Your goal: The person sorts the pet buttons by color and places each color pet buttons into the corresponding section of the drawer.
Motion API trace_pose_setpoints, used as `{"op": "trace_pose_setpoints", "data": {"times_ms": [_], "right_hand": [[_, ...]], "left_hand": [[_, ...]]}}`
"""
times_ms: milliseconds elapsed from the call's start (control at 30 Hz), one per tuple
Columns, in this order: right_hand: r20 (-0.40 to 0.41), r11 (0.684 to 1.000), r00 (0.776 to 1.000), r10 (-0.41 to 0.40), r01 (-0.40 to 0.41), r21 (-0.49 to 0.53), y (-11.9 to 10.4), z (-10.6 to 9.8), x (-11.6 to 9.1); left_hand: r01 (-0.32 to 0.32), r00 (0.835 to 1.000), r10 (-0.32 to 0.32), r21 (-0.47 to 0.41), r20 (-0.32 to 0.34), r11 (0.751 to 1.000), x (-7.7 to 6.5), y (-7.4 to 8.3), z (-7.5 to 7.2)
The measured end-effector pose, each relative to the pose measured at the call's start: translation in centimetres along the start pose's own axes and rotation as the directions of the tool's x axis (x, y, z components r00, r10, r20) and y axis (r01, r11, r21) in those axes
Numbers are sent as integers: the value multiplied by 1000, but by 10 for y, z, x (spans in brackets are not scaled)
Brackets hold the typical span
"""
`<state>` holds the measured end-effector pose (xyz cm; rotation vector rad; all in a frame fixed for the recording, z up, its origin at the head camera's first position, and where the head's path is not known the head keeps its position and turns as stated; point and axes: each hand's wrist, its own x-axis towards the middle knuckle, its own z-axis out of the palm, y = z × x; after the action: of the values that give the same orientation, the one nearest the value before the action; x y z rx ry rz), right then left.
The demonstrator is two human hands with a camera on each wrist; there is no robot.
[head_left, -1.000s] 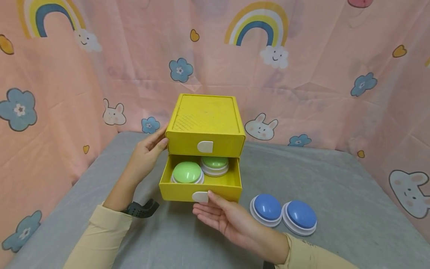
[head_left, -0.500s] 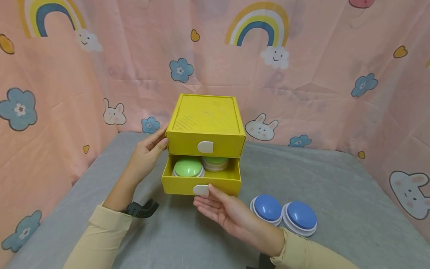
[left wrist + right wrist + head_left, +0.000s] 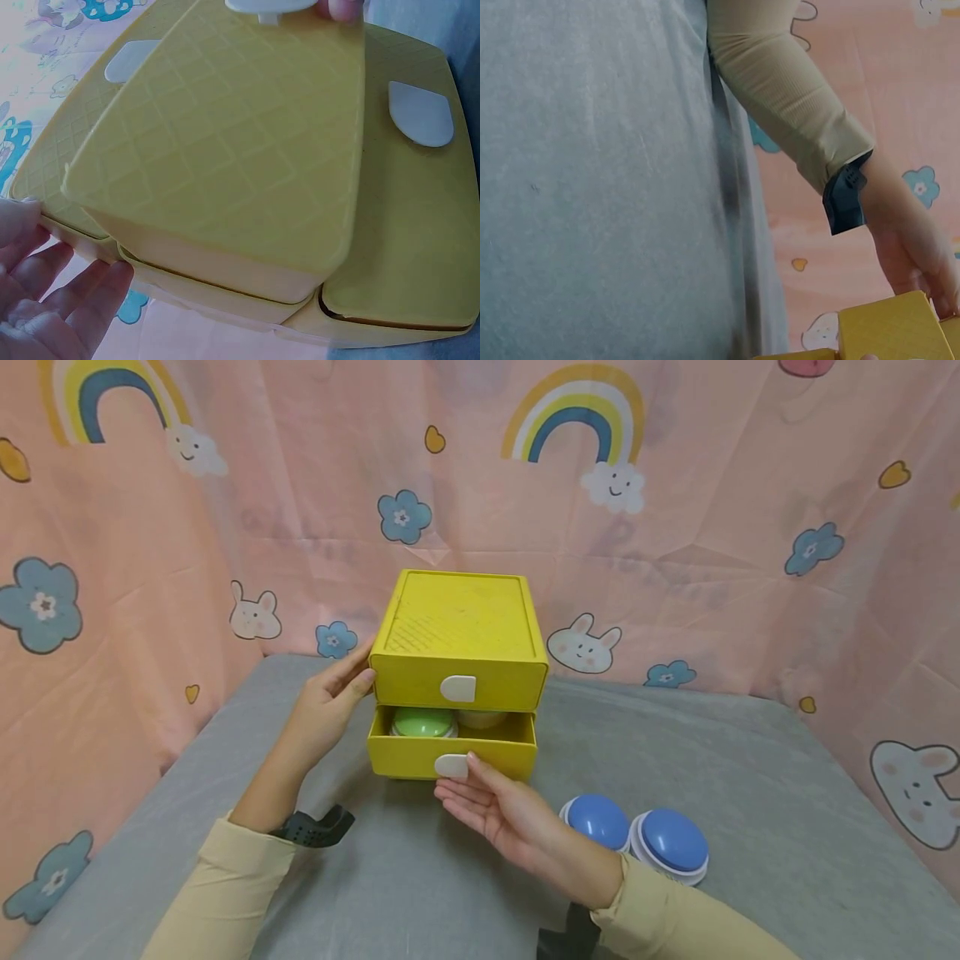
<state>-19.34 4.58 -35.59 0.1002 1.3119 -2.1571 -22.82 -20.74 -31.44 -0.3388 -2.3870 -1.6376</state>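
Observation:
A yellow box of stacked drawers [image 3: 459,610] stands on the grey cloth. My left hand [image 3: 322,710] braces its left side, thumb at the front edge; in the left wrist view its fingertips [image 3: 112,281] touch the casing's edge. Below the closed top drawer [image 3: 405,681], a drawer [image 3: 401,758] juts partway out. The thumb of my right hand [image 3: 517,822] presses its front beside the white tab handle [image 3: 451,766], other fingers straight below. Inside it sit a green dome button [image 3: 423,722] and, mostly hidden under the top drawer, a second button [image 3: 482,719].
Two blue dome buttons [image 3: 597,821] with white bases lie side by side at the right, partly behind my right forearm. A further drawer [image 3: 420,225] with a white tab is at the bottom of the stack. A pink patterned curtain [image 3: 480,510] closes off the back.
The drawer has slid inward, away from me, with my right hand following it. Less of the two green buttons shows now. The left hand has stayed in place.

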Motion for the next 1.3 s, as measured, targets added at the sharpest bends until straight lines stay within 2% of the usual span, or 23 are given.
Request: {"op": "trace_pose_setpoints", "data": {"times_ms": [367,1300], "right_hand": [[-41,999,999,-9,11,34,-4,1,11],[-85,997,996,-30,36,71,-13,2,28]], "left_hand": [[-3,1000,3,-7,1,1000,0,-3,0],[-13,1000,13,-14,-2,1000,-1,0,0]]}}
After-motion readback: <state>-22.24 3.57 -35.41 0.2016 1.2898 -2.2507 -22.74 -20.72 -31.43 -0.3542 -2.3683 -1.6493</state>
